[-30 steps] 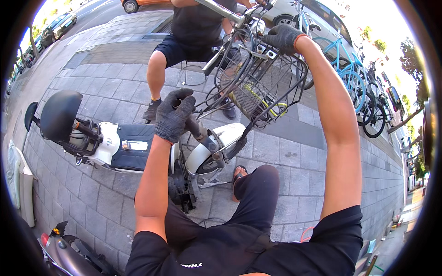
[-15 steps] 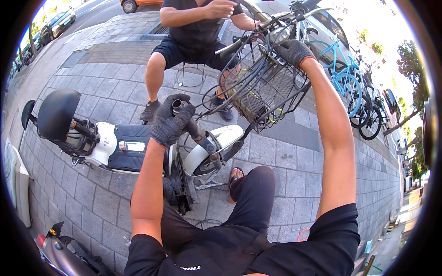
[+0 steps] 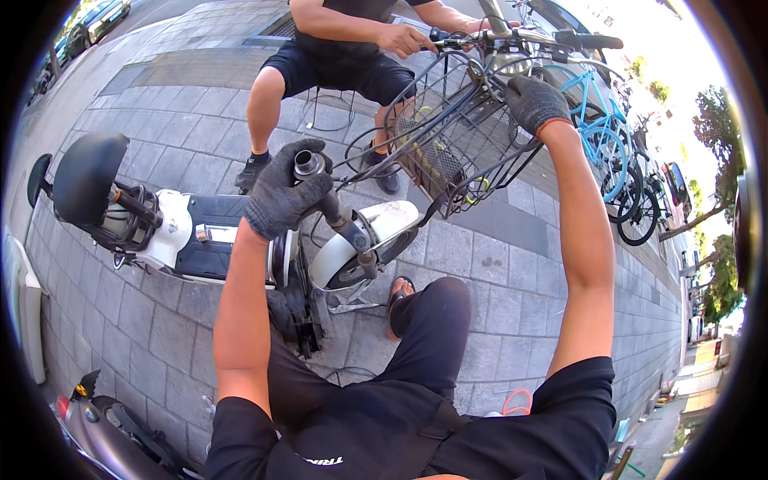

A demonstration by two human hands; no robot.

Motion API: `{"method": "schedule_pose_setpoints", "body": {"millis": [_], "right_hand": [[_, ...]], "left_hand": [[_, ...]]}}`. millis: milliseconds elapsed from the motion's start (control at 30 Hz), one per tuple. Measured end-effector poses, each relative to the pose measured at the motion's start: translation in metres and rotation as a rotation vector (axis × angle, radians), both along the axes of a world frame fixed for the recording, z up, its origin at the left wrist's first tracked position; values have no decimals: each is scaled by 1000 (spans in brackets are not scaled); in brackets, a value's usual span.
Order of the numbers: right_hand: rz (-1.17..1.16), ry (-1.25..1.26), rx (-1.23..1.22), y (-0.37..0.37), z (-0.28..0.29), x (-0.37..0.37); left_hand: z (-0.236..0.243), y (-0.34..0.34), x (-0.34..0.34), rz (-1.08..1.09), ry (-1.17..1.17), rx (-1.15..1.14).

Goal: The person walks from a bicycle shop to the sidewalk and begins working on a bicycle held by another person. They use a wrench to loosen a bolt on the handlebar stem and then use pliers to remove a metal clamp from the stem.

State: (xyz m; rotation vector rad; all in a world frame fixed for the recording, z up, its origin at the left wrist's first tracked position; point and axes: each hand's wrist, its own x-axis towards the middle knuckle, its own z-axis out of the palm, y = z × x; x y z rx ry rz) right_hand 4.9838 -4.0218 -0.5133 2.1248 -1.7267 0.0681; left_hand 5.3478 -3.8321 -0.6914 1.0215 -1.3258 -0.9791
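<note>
At your near left, a grey scooter (image 3: 120, 440) juts into the corner, leaving your left elbow less room. Farther left, a white scooter (image 3: 172, 224) stretches over the paving (image 3: 512, 276), its black seat (image 3: 92, 176) outermost and its footboard (image 3: 210, 258) running right toward your left forearm; that side looks tight for a wide swing. Your left hand (image 3: 282, 194) has its gloved grip wrapped around the steering tube (image 3: 336, 214), by the hollow upper end, which tilts toward you with nothing seated in it. Just right of that, the white mudguard (image 3: 330, 258) covers the front wheel. Beyond it, at the far middle, a co-worker's hand (image 3: 404, 38) is at the left part of the handlebar (image 3: 592, 41). I judge bar and tube to be fully parted, with no joint between them made; the cables (image 3: 436, 118) bridging them look uncut where they show, so they limit how far the two can spread. The wire basket (image 3: 472, 120) hangs tilted in the air, apart from the tube. Your right hand (image 3: 538, 106) has its grip curled at the basket's upper right rim, just under the bar, fingertips hidden. Blue bicycles (image 3: 604, 152) at the far right bound any outward reach
</note>
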Motion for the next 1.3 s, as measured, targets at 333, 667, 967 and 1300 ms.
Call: {"method": "schedule_pose_setpoints", "body": {"millis": [333,667,967,1300], "right_hand": [[218,-148,-157,39,-30,4],[47,-151,67,31,-55,8],[676,-723,319,124,-76,127],[645,-389,94,151,-106,218]], "left_hand": [[-12,2,8,-10,12,12],[-13,4,7,-76,173,54],[-18,7,8,-72,189,47],[-45,-8,9,-2,-198,-58]]}}
